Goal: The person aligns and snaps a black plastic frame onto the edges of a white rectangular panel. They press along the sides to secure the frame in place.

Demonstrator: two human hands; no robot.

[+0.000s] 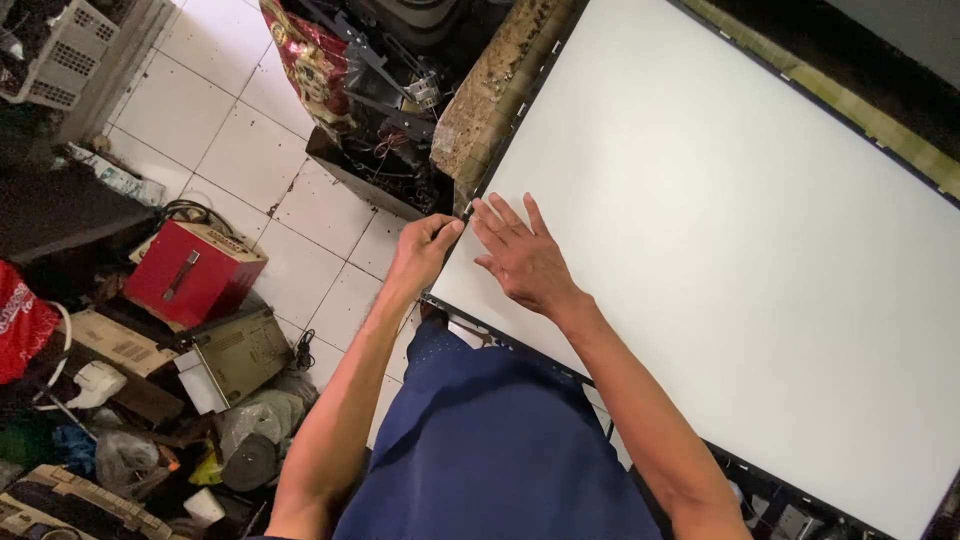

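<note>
Even, bright daylight is seen throughout; the white panel (720, 230) is nearly washed out, while clutter left of it is dimmer.

white screen panel (720, 230) — on bench

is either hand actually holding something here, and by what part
The left hand pinches the left edge of the big white sheet, near its corner. The right hand holds nothing; it lies flat, fingers spread, on the sheet.
</note>
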